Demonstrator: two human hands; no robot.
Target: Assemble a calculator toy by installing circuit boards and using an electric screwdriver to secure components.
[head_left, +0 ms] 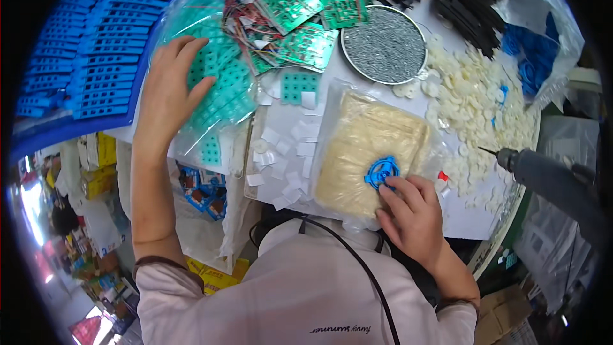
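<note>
My left hand (167, 83) lies over a clear plastic bag of green rubber pads (220, 92), its thumb and fingers spread with nothing gripped between them. At the front of the table my right hand (412, 216) has its curled fingertips on the lower edge of a round blue plastic part (382, 172). That part sits on a plastic-wrapped cream-coloured block (373, 131). One loose green pad sheet (299, 87) lies between the bag and the block. Small white square pieces (281, 166) are scattered left of the block.
Blue slotted plastic parts (108, 45) are stacked at the left. Wired green circuit boards (287, 6) pile up behind, beside a round tray of small metal pieces (383, 45). Cream plastic discs (472, 102) and black parts (469, 6) lie right. A power screwdriver (543, 169) points inward.
</note>
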